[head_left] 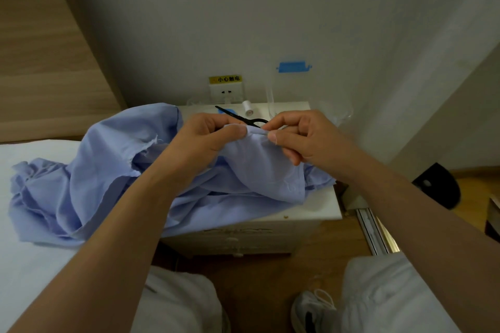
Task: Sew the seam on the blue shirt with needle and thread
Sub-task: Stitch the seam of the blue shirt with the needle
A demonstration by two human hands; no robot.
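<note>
The blue shirt [81, 184] lies bunched across the corner of the bed [29, 257] and the top of the white nightstand [322, 211], with one folded edge [257, 132] lifted up between the two hands. The left hand [205, 138] pinches that edge between thumb and curled fingers. The right hand [305, 138] pinches it just beside the left, thumb pressed on the fold. I cannot make out a needle in either hand; it is too small to tell.

Behind the hands, black scissors [238, 116] lie on the nightstand, and a white spool of thread [246, 106] stands near them, close to the wall. On the wall above are a socket [226, 91] with a yellow label [225, 79] and a strip of blue tape [293, 66]. Below, the person's knees in light trousers and a white shoe [311, 308] rest over the wooden floor.
</note>
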